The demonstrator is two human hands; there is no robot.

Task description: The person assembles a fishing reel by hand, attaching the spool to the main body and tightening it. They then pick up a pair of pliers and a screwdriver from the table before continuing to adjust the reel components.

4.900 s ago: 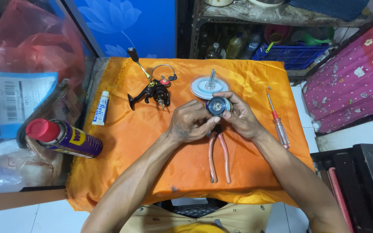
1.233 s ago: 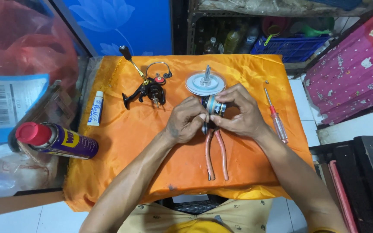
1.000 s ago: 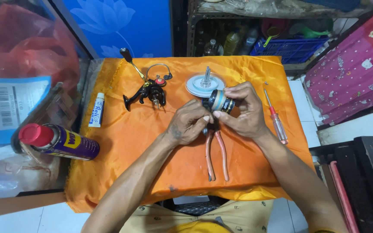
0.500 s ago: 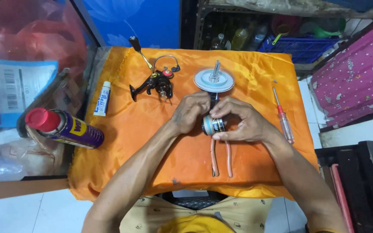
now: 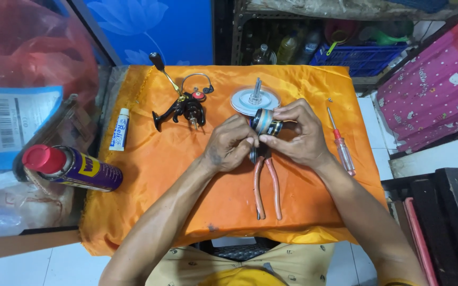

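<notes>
Both hands (image 5: 266, 140) gripping reel spool (image 5: 265, 121), pliers (image 5: 265, 180) beneath

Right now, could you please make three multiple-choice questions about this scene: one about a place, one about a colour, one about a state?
1. Where do the pliers lie?
A. On the orange cloth, below the hands
B. On the blue crate
C. Inside the spray can

2. What colour is the cap of the spray can?
A. Green
B. Red
C. White

3. How is the small spool held?
A. It lies alone on the cloth
B. Only the left hand touches it
C. The left hand and the right hand both hold it

Answers:
1. A: the handles rest on the cloth under the hands.
2. B: the cap at the can's left end is red.
3. C: fingers of both hands close on the spool, above the cloth.
</notes>
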